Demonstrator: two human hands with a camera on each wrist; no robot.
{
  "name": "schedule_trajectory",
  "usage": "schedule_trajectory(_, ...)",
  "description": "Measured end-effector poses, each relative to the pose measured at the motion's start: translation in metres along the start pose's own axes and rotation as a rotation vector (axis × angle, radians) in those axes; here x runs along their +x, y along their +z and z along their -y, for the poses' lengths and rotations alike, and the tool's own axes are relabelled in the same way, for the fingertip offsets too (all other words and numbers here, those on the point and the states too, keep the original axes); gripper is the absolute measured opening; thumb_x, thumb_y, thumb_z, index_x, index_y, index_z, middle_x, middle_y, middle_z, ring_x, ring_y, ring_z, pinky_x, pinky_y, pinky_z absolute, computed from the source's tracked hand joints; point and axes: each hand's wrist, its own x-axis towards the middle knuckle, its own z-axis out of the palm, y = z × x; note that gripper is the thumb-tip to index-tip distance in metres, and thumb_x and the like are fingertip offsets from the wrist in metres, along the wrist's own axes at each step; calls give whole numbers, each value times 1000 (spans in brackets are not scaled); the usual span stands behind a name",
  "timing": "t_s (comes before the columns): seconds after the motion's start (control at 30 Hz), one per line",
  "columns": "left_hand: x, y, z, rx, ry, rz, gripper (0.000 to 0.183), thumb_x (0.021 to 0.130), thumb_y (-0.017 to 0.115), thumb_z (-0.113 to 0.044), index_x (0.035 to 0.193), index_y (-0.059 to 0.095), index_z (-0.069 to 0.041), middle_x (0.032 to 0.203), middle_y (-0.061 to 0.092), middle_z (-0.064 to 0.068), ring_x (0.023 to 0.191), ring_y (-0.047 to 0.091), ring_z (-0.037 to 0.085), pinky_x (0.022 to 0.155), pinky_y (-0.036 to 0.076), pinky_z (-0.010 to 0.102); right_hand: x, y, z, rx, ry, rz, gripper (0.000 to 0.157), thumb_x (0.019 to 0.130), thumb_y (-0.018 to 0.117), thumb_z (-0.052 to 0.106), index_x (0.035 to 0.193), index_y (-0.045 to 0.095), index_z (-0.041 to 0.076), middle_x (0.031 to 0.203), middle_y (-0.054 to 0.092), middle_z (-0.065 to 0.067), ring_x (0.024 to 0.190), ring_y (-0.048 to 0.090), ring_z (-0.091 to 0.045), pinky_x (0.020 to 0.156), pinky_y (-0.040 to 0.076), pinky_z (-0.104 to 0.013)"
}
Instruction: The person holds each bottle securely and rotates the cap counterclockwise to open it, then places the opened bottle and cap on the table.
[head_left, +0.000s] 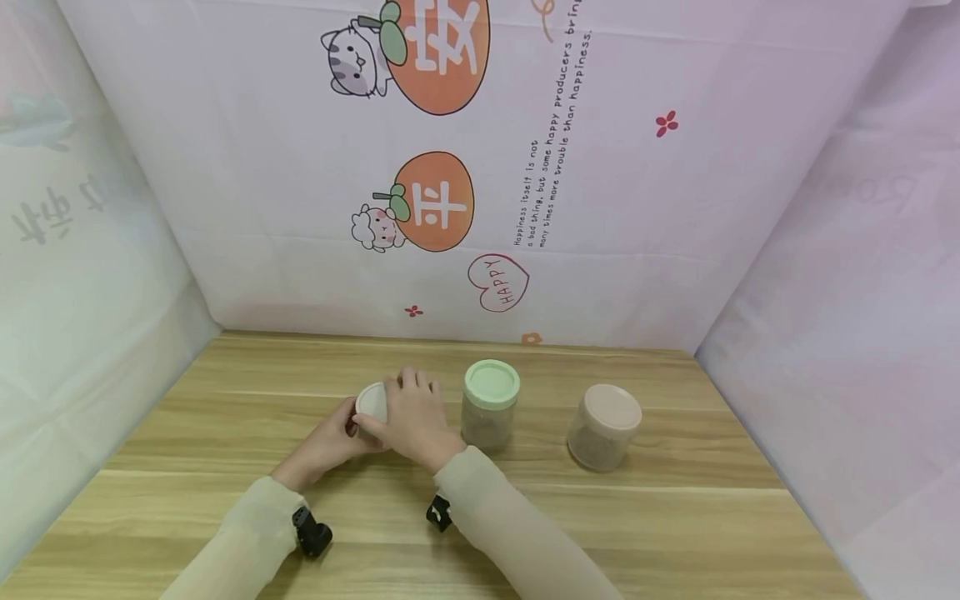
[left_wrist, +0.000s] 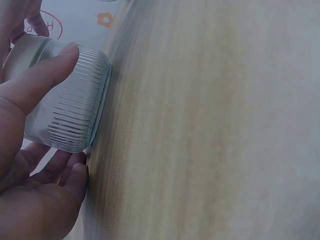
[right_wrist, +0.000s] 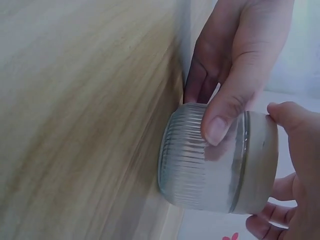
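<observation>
A ribbed clear glass jar (left_wrist: 77,102) stands upright on the table, left of the other two jars. My left hand (head_left: 331,442) grips its glass body from the left, the thumb across the near side. The jar's round off-white lid (head_left: 372,402) sits on top. Around the rim of that lid, my right hand (head_left: 418,419) curls its thumb and fingertips; the right wrist view shows them on the lid's edge. In the head view, most of the glass is hidden behind my hands.
Just right of my right hand stands a jar with a green lid (head_left: 492,383). Farther right is a jar with a beige-pink lid (head_left: 612,407). Printed white cloth (head_left: 600,283) rises behind the wooden table (head_left: 675,517) and along both sides.
</observation>
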Motion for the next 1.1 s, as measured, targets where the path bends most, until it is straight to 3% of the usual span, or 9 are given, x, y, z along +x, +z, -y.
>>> schedule_trajectory(0.23,0,-1,0,0,-17,19,87,85,83,-25,151,31,-2,150,39,20,137,36,41,111,32,59,2,0,-6,74,-59,18,71,93,55,66,133,63,7,120,54,-9,107,53,-23,93,47,-38)
schedule_trajectory(0.53,0,0,-2,-4,-28,30,87,84,84,-27,151,31,-5,150,39,18,142,28,41,114,25,61,5,-3,-16,180,-107,121,72,95,55,61,145,54,8,130,52,-7,115,48,-23,96,46,-37)
schedule_trajectory(0.87,-1,-1,-4,-3,-42,28,86,84,84,-29,150,33,-7,152,38,18,143,26,42,109,32,63,7,-4,-22,264,-152,142,65,94,58,53,144,55,12,140,49,-7,123,44,-23,99,44,-38)
schedule_trajectory(1.1,-2,-1,-5,-10,-55,40,90,85,83,-28,153,29,-6,158,27,21,146,15,46,113,19,68,6,-2,-22,274,-170,150,64,94,55,50,146,54,13,145,47,-6,122,43,-22,96,45,-36)
